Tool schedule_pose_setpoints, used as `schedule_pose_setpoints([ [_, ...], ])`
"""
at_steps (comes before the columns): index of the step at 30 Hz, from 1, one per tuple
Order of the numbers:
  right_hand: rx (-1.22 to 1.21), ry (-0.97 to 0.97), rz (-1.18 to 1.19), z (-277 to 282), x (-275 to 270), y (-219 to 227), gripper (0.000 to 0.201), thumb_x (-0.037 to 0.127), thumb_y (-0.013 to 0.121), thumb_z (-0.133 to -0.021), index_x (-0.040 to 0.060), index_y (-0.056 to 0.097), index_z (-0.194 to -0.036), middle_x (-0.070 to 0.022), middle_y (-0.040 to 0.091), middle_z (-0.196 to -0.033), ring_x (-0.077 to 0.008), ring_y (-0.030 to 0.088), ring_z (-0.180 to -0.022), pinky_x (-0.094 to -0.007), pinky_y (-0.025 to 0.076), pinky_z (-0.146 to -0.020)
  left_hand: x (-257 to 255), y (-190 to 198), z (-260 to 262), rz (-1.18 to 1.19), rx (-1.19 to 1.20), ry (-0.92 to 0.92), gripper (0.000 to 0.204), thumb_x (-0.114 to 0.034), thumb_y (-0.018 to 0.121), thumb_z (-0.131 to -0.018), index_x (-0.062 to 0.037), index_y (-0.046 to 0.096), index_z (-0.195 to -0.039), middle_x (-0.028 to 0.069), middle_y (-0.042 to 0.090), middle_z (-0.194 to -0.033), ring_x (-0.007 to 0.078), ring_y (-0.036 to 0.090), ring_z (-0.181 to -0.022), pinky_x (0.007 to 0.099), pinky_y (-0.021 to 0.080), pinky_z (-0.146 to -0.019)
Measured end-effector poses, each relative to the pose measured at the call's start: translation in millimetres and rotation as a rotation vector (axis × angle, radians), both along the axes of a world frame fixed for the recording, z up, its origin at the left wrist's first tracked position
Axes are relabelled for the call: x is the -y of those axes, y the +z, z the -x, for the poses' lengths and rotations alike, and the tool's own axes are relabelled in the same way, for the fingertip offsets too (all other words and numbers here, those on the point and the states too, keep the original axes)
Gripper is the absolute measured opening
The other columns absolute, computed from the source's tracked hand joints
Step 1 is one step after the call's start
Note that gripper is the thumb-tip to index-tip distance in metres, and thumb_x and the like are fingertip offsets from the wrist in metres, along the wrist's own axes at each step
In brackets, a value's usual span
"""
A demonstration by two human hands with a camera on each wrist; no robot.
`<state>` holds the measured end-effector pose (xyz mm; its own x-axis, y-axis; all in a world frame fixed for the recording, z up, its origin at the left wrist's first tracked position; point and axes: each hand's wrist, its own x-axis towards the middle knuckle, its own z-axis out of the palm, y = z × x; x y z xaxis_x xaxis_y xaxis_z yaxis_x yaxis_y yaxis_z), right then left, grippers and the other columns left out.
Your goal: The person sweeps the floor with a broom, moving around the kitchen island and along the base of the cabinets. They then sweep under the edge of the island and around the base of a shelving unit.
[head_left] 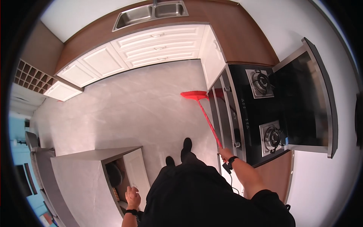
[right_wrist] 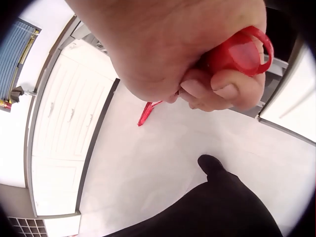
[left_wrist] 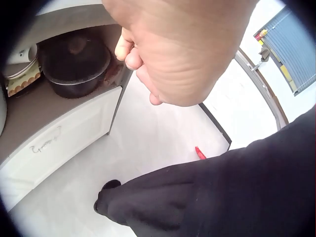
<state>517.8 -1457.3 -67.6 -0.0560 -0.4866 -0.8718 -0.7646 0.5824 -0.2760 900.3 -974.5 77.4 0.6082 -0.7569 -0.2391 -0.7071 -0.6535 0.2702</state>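
Note:
A red broom (head_left: 207, 118) slants from my right hand (head_left: 226, 155) down to the floor, its head (head_left: 194, 95) lying by the foot of the stove cabinet. The fingers of my right hand (right_wrist: 197, 64) curl round the top of the handle, and the red hanging loop (right_wrist: 267, 49) sticks out of the fist. Held over by the low cabinet with the open door, my left hand (head_left: 132, 197) is empty, its fingers loosely bent. In the left wrist view the left hand (left_wrist: 177, 54) hides part of its own fingers.
White drawers (head_left: 159, 47) run below a brown counter with a double sink (head_left: 153, 15). At the right are a black two-burner stove (head_left: 264, 113) and its raised panel. A black pot (left_wrist: 75, 64) sits inside the low cabinet. Its white door (head_left: 137, 174) stands open near my legs.

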Motion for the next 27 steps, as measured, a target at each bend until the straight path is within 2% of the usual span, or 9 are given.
schedule_pose_setpoints([
  [5,0.051,0.112,-0.018,-1.9,44.1,-5.4,0.058,0.051,0.052,-0.091,-0.0011,0.060,-0.067,-0.0108,0.057,-0.054,-0.0271,0.061,-0.048,-0.0432,0.045,-0.043,23.0,4.4,5.6,0.023,0.064,0.034,0.023,0.005,0.055,-0.066,-0.0119,0.054,-0.082,0.0125,0.049,-0.089,0.0344,0.052,-0.085,0.0452,0.042,-0.071],
  [8,0.089,0.152,0.105,-31.7,62.6,20.7,0.054,0.047,0.055,-0.091,-0.0001,0.059,-0.065,-0.0109,0.057,-0.053,-0.0251,0.061,-0.048,-0.0422,0.044,-0.043,53.3,6.1,2.9,0.146,0.084,0.046,0.023,0.004,0.055,-0.065,-0.0112,0.054,-0.083,0.0129,0.048,-0.088,0.0340,0.051,-0.085,0.0455,0.042,-0.072],
  [10,0.170,0.107,0.085,-55.9,73.4,45.5,0.048,0.043,0.058,-0.090,0.0014,0.057,-0.067,-0.0073,0.054,-0.053,-0.0223,0.056,-0.044,-0.0396,0.042,-0.041,75.9,9.8,1.9,0.210,0.077,0.031,0.023,0.003,0.056,-0.065,-0.0106,0.054,-0.084,0.0129,0.047,-0.087,0.0342,0.051,-0.084,0.0458,0.042,-0.071],
  [13,0.371,-0.109,-0.160,-87.2,81.9,63.7,0.033,0.036,0.058,-0.092,0.0063,0.052,-0.078,0.0009,0.046,-0.057,-0.0130,0.045,-0.042,-0.0302,0.040,-0.040,107.4,25.0,-7.4,0.284,0.090,0.003,0.021,0.001,0.058,-0.066,-0.0099,0.053,-0.083,0.0122,0.047,-0.085,0.0334,0.051,-0.080,0.0448,0.042,-0.069],
  [17,0.492,-0.188,-0.230,-127.0,75.4,76.8,0.026,0.029,0.057,-0.094,0.0078,0.050,-0.080,0.0020,0.047,-0.057,-0.0106,0.046,-0.043,-0.0286,0.040,-0.040,123.9,39.8,-19.6,0.365,0.092,-0.003,0.019,0.000,0.059,-0.067,-0.0089,0.054,-0.084,0.0116,0.047,-0.084,0.0323,0.051,-0.077,0.0431,0.042,-0.068],
  [19,0.581,-0.234,-0.315,-147.6,64.9,95.6,0.023,0.025,0.057,-0.094,0.0082,0.050,-0.081,0.0017,0.048,-0.059,-0.0114,0.050,-0.047,-0.0291,0.044,-0.044,130.6,44.6,-27.7,0.396,0.082,0.011,0.018,-0.001,0.060,-0.068,-0.0086,0.054,-0.083,0.0118,0.047,-0.083,0.0323,0.052,-0.077,0.0429,0.042,-0.067],
  [22,0.647,-0.194,-0.410,-177.2,40.2,111.8,0.024,0.026,0.060,-0.094,0.0058,0.050,-0.086,0.0004,0.051,-0.064,-0.0120,0.053,-0.053,-0.0274,0.045,-0.049,143.8,57.5,-37.6,0.458,-0.093,0.050,0.017,-0.004,0.063,-0.068,-0.0083,0.056,-0.083,0.0117,0.049,-0.082,0.0325,0.053,-0.077,0.0429,0.043,-0.068],
  [24,0.710,-0.206,-0.474,-192.9,25.4,104.0,0.022,0.025,0.061,-0.093,0.0058,0.052,-0.088,-0.0012,0.053,-0.066,-0.0145,0.056,-0.059,-0.0301,0.047,-0.054,169.7,66.6,-48.0,0.483,-0.112,-0.067,0.017,-0.007,0.066,-0.069,-0.0082,0.057,-0.084,0.0113,0.052,-0.083,0.0322,0.056,-0.079,0.0429,0.044,-0.069],
  [27,0.666,-0.062,-0.451,-234.5,12.5,114.2,0.023,0.030,0.058,-0.094,0.0123,0.053,-0.080,-0.0008,0.056,-0.066,-0.0148,0.057,-0.059,-0.0310,0.049,-0.056,225.8,90.1,-56.7,0.588,-0.087,-0.241,0.021,-0.012,0.068,-0.069,-0.0090,0.060,-0.088,0.0105,0.054,-0.086,0.0316,0.057,-0.083,0.0423,0.045,-0.071],
])
